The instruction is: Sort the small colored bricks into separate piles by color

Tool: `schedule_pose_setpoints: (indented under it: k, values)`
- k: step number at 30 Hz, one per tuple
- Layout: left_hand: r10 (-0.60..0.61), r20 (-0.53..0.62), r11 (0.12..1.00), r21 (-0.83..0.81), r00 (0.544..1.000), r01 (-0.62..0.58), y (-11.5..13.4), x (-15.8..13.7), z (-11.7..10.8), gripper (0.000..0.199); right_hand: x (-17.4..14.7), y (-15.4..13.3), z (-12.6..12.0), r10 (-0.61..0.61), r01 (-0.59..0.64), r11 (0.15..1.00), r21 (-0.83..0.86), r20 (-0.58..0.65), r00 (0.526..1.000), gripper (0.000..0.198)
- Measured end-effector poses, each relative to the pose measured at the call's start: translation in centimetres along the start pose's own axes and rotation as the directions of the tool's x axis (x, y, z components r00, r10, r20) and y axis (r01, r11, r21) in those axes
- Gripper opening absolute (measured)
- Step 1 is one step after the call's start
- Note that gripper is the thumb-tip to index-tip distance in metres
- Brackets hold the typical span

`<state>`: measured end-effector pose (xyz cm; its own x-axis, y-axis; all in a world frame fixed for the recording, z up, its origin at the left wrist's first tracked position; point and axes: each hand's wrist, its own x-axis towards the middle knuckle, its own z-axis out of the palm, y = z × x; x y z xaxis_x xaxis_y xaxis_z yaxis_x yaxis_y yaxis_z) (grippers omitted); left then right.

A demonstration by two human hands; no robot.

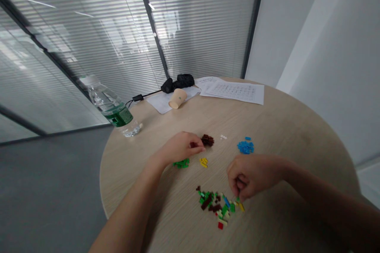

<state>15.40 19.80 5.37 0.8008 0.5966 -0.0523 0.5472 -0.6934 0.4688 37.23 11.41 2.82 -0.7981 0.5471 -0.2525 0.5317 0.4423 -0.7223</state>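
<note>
My left hand [181,148] rests on the round wooden table [282,126], fingertips pinched right beside a small pile of brown bricks [207,140]; whether it holds a piece is hidden. Under that hand lies a green brick cluster [181,163]. My right hand [252,176] is curled, fingertips down on the right edge of a mixed pile of green, brown, blue, yellow and red bricks [218,205], seemingly pinching a small piece. Yellow bricks [203,162] lie between my hands. A blue pile [245,146] and a few white pieces [223,137] lie farther back.
A tilted plastic water bottle [111,106] stands at the table's left edge. A paper cup [177,98] lies on its side on a sheet, next to a black bundle [178,82] with a cable. Printed papers [237,91] lie at the far side. Glass walls with blinds stand behind.
</note>
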Motion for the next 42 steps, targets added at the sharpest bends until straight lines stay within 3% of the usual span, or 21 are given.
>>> schedule_pose_setpoints:
  k: [3, 7, 10, 13, 16, 19, 22, 25, 28, 33, 38, 42]
  values:
    - [0.031, 0.016, 0.991, -0.127, 0.999, -0.029, 0.3, -0.1, 0.2, 0.021, 0.0, -0.3, -0.5, -0.099, 0.085, 0.994, -0.074, -0.216, 0.971, 0.005]
    - [0.149, 0.121, 0.931, -0.353, 0.981, -0.098, 1.1, 0.1, 0.8, 0.027, 0.2, -0.5, -0.9, -0.232, 0.116, 0.964, -0.238, -0.544, 0.806, 0.008]
    - [0.203, 0.164, 0.872, -0.479, 0.965, -0.102, 1.7, 0.5, 1.5, 0.027, 0.4, -0.7, -0.8, -0.272, 0.089, 0.946, -0.312, -0.615, 0.74, 0.009]
    - [0.167, 0.154, 0.85, -0.524, 0.974, -0.063, 2.1, 0.7, 1.8, 0.022, 0.6, -0.7, -0.6, -0.279, 0.082, 0.945, -0.318, -0.646, 0.711, 0.01]
    - [0.128, 0.165, 0.881, -0.471, 0.978, -0.036, 1.7, 0.2, 1.2, 0.018, 0.5, -0.6, -0.6, -0.27, 0.09, 0.952, -0.293, -0.664, 0.698, 0.009]
    - [0.014, 0.191, 0.97, -0.243, 0.982, 0.033, 0.1, -0.8, -0.4, 0.017, 0.3, -0.6, -0.8, -0.274, 0.107, 0.95, -0.293, -0.618, 0.737, 0.009]
    - [-0.193, 0.155, 0.981, 0.003, 0.969, 0.195, -1.9, -1.9, -2.0, 0.017, 0.1, -0.7, -0.8, -0.247, 0.13, 0.956, -0.262, -0.482, 0.841, 0.009]
    - [-0.24, 0.13, 0.971, 0.029, 0.962, 0.238, -2.9, -2.3, -2.6, 0.017, 0.1, -0.8, -0.4, -0.187, 0.143, 0.976, -0.166, -0.292, 0.938, 0.008]
    - [-0.286, 0.185, 0.958, 0.034, 0.94, 0.284, -2.8, -2.2, -2.3, 0.018, 0.0, -0.6, 0.0, -0.096, 0.09, 0.994, -0.054, -0.116, 0.989, 0.005]
    - [-0.294, 0.202, 0.956, 0.069, 0.934, 0.286, -2.8, -1.8, -1.6, 0.023, -0.1, -0.4, 0.4, 0.015, -0.021, 0.996, 0.084, 0.07, 0.997, 0.01]
    - [-0.293, 0.215, 0.956, 0.088, 0.932, 0.28, -3.1, -1.8, -1.4, 0.031, 0.1, -0.5, 0.5, -0.071, 0.061, 0.993, 0.096, 0.104, 0.992, 0.013]
    - [-0.299, 0.213, 0.954, 0.075, 0.93, 0.29, -2.9, -1.8, -1.3, 0.033, 0.2, -0.5, 0.6, -0.074, 0.068, 0.996, 0.056, 0.099, 0.992, 0.016]
